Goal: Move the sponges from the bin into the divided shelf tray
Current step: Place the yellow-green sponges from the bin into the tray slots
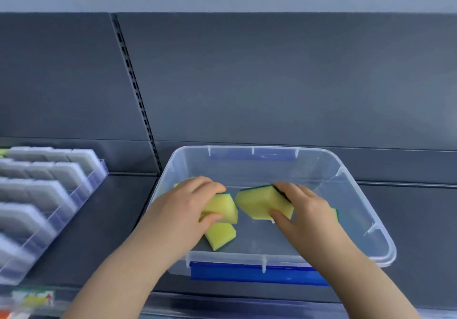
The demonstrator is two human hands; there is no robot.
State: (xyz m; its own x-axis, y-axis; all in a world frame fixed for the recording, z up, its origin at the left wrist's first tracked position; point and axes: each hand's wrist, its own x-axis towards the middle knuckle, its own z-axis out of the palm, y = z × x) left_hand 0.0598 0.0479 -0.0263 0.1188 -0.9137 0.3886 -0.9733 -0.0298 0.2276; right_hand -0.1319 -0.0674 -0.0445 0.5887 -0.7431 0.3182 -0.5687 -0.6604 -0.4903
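Sponges (263, 203) in bin (366, 195) — L hand (184, 203), R hand (305, 211) reach in, fingers each grasping one.

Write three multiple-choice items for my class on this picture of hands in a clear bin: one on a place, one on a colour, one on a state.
1. Where does the divided shelf tray lie relative to the bin?
A. To its left
B. To its right
C. Inside it

2. What colour is the latch on the bin's near edge?
A. Red
B. Blue
C. White

3. What is the right hand doing?
A. Resting flat on the shelf
B. Gripping a yellow sponge
C. Holding the bin's rim

Answers:
1. A, the tray stands on the shelf at the left of the picture.
2. B, a blue strip runs along the near rim.
3. B, its fingers and thumb close on the right sponge; the left hand grips the left sponge likewise.
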